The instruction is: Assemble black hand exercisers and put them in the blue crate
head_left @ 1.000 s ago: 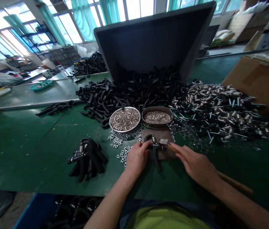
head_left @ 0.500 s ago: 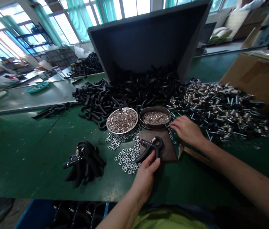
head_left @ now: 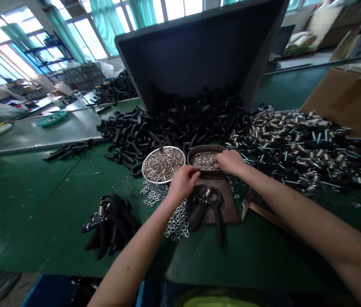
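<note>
My left hand is above the front edge of the oval tin, its thumb and fingers pinched together; anything between them is too small to make out. My right hand has its closed fingertips inside the oval tin, among small metal parts; what they pinch is hidden. Below both hands a black hand grip exerciser with a coil spring lies untouched, partly on a flat metal plate. To the left of the tin is a round dish full of small metal pins.
Loose nuts lie left of the plate, and a hammer to its right. Several assembled hand grips stand at left. Black handles spill from a grey bin; springs and bolts are heaped at right.
My left hand has let go of the hand grip exerciser and moved up to the oval tin. My right hand has moved left from beside the tin into it.
</note>
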Tool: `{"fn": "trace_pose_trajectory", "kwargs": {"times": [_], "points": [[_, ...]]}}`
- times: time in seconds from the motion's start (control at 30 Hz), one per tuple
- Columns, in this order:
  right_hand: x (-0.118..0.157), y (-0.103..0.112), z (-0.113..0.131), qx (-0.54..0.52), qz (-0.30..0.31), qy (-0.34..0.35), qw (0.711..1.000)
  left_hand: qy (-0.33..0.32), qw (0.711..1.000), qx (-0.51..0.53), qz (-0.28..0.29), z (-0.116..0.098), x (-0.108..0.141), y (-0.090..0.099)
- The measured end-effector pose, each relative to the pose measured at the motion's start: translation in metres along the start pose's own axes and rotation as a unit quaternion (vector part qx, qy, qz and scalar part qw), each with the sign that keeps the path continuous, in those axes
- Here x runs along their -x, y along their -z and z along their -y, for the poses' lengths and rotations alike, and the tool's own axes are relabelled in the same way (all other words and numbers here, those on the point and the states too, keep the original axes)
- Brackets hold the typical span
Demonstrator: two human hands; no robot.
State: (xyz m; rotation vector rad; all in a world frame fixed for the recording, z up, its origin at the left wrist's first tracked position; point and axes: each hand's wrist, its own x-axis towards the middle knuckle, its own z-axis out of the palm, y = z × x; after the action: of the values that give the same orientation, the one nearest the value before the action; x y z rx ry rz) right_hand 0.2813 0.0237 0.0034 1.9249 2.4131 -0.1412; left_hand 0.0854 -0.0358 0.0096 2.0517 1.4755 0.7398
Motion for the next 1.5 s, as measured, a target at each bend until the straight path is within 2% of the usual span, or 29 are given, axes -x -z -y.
{"fn": "trace_pose_trajectory", "kwargs": {"times": [0.07,0.17,0.23,0.33,0.5,0.63,0.7,0.87,0.93,0.97,1.0,1.07,1.1,1.13,1.17,1.23,1.3,1.37,1.5], "points": [[0.005,0.001,-0.002,-0.026,-0.021,-0.007,0.999,-0.033,0.989,-0.138,0.044,0.002,-0.039,-0.008],[0.011,0.003,-0.004,-0.076,-0.056,-0.017,0.995,-0.035,0.976,-0.190,0.097,0.001,-0.083,-0.024],[0.015,0.004,-0.006,-0.112,-0.071,-0.011,0.991,-0.031,0.971,-0.202,0.123,0.001,-0.099,-0.035],[0.021,0.005,-0.010,-0.209,-0.086,0.000,0.974,-0.025,0.966,-0.217,0.141,0.003,-0.107,-0.044],[0.041,0.002,-0.010,-0.434,-0.068,-0.014,0.898,-0.018,0.971,-0.205,0.121,0.008,-0.103,-0.042],[0.062,-0.007,0.001,-0.507,-0.049,-0.009,0.860,-0.012,0.983,-0.160,0.090,0.010,-0.100,-0.039],[0.071,-0.013,0.008,-0.506,-0.042,0.008,0.862,0.000,0.989,-0.129,0.073,0.008,-0.098,-0.037],[0.080,-0.024,0.018,-0.381,-0.059,0.078,0.920,0.035,0.998,-0.010,0.051,0.001,-0.080,-0.026],[0.079,-0.026,0.020,-0.357,-0.068,0.103,0.926,0.055,0.994,0.078,0.059,0.000,-0.064,-0.018],[0.078,-0.026,0.020,-0.354,-0.068,0.113,0.926,0.076,0.983,0.154,0.063,0.001,-0.054,-0.014],[0.077,-0.027,0.020,-0.352,-0.067,0.119,0.926,0.105,0.962,0.246,0.063,0.002,-0.043,-0.009],[0.074,-0.027,0.021,-0.349,-0.062,0.123,0.927,0.170,0.885,0.430,0.059,0.007,-0.020,0.000],[0.073,-0.027,0.021,-0.346,-0.058,0.124,0.928,0.197,0.846,0.493,0.055,0.010,-0.007,0.004],[0.072,-0.027,0.021,-0.343,-0.055,0.125,0.929,0.217,0.820,0.528,0.051,0.014,0.004,0.007],[0.070,-0.027,0.021,-0.339,-0.052,0.128,0.931,0.234,0.802,0.547,0.047,0.018,0.016,0.009],[0.069,-0.026,0.021,-0.328,-0.044,0.137,0.934,0.257,0.786,0.560,0.037,0.027,0.035,0.010],[0.067,-0.023,0.022,-0.312,-0.031,0.141,0.939,0.269,0.786,0.556,0.027,0.034,0.051,0.008],[0.065,-0.019,0.023,-0.294,-0.014,0.138,0.946,0.267,0.798,0.539,0.022,0.038,0.061,0.006],[0.058,-0.009,0.026,-0.285,0.040,0.115,0.951,0.217,0.868,0.446,0.023,0.034,0.068,0.002]]}}
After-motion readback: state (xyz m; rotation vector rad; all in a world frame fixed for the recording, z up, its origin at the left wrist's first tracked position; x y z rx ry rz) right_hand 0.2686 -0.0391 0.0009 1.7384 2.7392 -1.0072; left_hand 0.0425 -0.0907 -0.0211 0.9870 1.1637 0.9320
